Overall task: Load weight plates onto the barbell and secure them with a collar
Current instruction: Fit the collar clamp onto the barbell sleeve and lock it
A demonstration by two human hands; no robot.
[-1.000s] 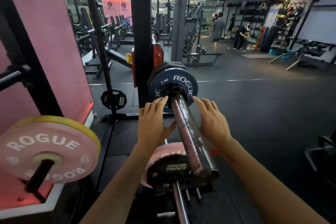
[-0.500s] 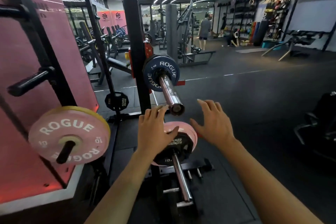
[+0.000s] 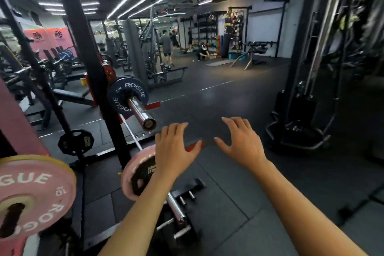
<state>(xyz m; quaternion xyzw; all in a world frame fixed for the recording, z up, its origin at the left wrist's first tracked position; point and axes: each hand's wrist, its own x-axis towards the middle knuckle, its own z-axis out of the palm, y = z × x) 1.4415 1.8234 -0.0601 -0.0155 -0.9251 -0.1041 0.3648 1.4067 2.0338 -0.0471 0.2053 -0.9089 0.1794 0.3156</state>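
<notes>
A dark blue Rogue plate point(image 3: 122, 97) sits on the barbell's chrome sleeve point(image 3: 140, 114), which juts toward me from the black rack upright point(image 3: 93, 68). The sleeve's outer length is bare and I see no collar on it. My left hand point(image 3: 173, 151) hovers empty with fingers spread, below and right of the sleeve's end. My right hand point(image 3: 242, 143) is also empty and spread, farther right over the floor. Below my left hand a pink plate point(image 3: 128, 174) and a black plate point(image 3: 143, 174) hang on a low storage peg.
A pink Rogue plate point(image 3: 31, 195) backed by a yellow one hangs on a rack peg at the lower left. A small black plate point(image 3: 75, 141) sits on the far post. A cable machine point(image 3: 307, 89) stands at right. People stand far back across the dark rubber floor point(image 3: 228, 100).
My hands have come off the blue plate and drawn back past the sleeve's end. My view has pulled away and swung right, leaving the barbell farther off at the left.
</notes>
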